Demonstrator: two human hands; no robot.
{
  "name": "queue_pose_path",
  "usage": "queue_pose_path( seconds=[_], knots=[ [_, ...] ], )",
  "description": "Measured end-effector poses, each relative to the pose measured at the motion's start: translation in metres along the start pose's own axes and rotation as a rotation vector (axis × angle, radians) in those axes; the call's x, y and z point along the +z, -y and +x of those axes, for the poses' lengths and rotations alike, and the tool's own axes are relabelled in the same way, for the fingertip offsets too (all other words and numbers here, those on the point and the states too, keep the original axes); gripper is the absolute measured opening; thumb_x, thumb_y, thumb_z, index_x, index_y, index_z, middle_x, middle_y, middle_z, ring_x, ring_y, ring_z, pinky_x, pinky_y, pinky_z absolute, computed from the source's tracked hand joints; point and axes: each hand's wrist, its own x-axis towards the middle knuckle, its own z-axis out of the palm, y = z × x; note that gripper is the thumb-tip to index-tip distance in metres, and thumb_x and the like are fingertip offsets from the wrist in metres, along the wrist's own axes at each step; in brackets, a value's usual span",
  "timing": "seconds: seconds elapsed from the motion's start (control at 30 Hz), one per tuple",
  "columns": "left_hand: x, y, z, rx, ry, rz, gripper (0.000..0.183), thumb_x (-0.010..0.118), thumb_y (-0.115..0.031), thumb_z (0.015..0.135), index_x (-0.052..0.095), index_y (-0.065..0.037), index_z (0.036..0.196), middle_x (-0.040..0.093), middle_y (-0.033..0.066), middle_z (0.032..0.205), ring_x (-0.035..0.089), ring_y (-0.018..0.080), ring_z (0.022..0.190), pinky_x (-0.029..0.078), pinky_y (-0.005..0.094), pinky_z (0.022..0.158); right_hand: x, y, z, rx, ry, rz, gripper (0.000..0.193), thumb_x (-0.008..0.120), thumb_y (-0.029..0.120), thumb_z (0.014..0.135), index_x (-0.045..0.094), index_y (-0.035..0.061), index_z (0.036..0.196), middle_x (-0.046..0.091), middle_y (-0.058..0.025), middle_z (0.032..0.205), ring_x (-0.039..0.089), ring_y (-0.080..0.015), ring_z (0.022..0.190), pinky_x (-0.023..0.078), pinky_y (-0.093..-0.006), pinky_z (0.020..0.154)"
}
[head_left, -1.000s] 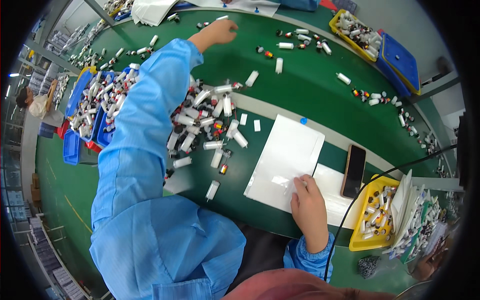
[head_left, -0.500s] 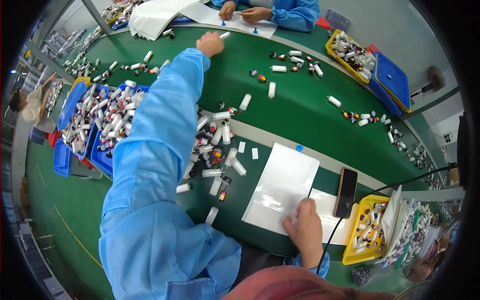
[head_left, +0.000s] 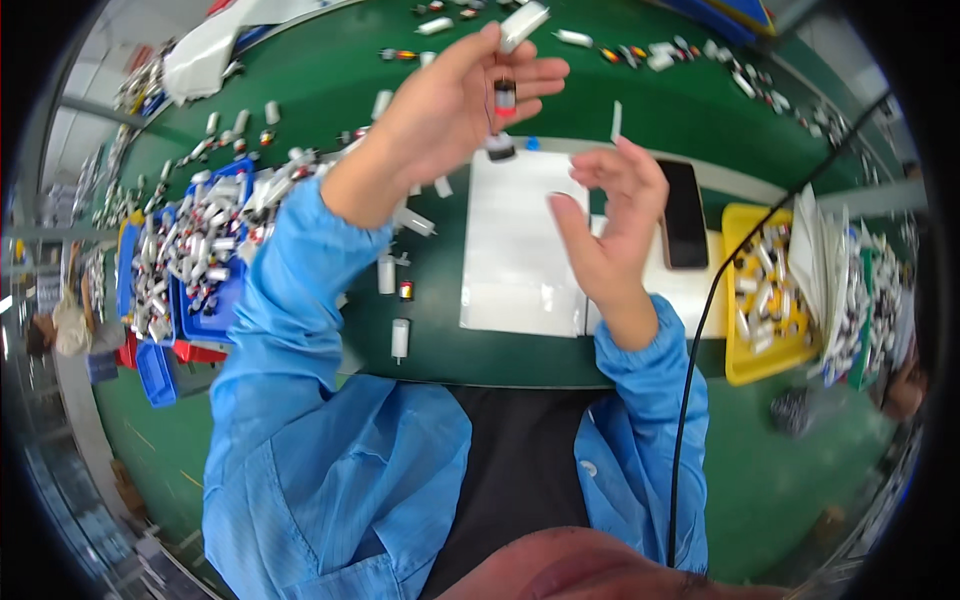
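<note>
My left hand [head_left: 450,105] is raised over the table, palm turned up and fingers stretched. It holds a white cylinder [head_left: 523,27] at the thumb. Against its fingers sits a small black-and-red part [head_left: 505,98] with a thin wire, and a white-and-black cap-like piece [head_left: 499,148] hangs below. My right hand [head_left: 622,220] hovers above the right side of a glossy white sheet [head_left: 520,250], its fingers apart and slightly bent. A thin white strip [head_left: 616,120] shows at its fingertips; whether it touches them I cannot tell.
Blue bins [head_left: 215,305] heaped with white cylinders stand at the left. A phone [head_left: 685,215] lies right of the sheet. Further right is a yellow tray [head_left: 745,360] of parts. A black cable [head_left: 715,290] crosses the right side. Loose cylinders [head_left: 400,338] lie left of the sheet.
My left hand has come back from the table's far side, bringing the white cylinder nearer. My right hand has lifted off the sheet and opened. The view has shifted; the co-worker's hands no longer show.
</note>
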Motion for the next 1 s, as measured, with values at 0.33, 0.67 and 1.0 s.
queue_pose_path(
  seconds=[0.33, 0.67, 1.0],
  knots=[
    [0.018, 0.088, -0.002, -0.103, 0.070, -0.373, 0.038, 0.043, -0.033, 0.105, 0.048, -0.002, 0.127, 0.055, 0.0225, 0.136, 0.056, 0.0281, 0.123, 0.043, 0.0406, 0.108, -0.008, -0.036, -0.006, 0.091, -0.147, -0.138, 0.055, 0.073, 0.000, 0.083, 0.045, -0.0015, 0.130, 0.071, -0.0110, 0.098, 0.067, -0.0153, 0.086, 0.053, -0.0268, 0.081],
    [-0.006, 0.083, 0.000, 0.079, 0.032, 0.372, 0.042, 0.062, -0.003, 0.096, 0.051, 0.002, 0.136, 0.070, 0.0143, 0.117, 0.066, 0.0167, 0.106, 0.053, 0.0309, 0.097, -0.007, -0.040, -0.007, 0.279, -0.143, 0.123, 0.050, 0.073, 0.000, 0.085, 0.046, -0.0003, 0.128, 0.067, -0.0056, 0.092, 0.063, -0.0114, 0.086, 0.050, -0.0261, 0.082],
    [-0.013, 0.081, 0.001, 0.119, 0.100, 0.589, 0.045, 0.060, 0.004, 0.095, 0.050, 0.003, 0.139, 0.066, 0.0121, 0.122, 0.065, 0.0151, 0.109, 0.054, 0.0279, 0.096, -0.026, -0.028, 0.004, 0.376, -0.042, 0.273, 0.013, 0.067, -0.002, 0.091, 0.063, -0.0014, 0.103, 0.067, -0.0045, 0.094, 0.063, -0.0094, 0.085, 0.051, -0.0222, 0.078]
  ],
)
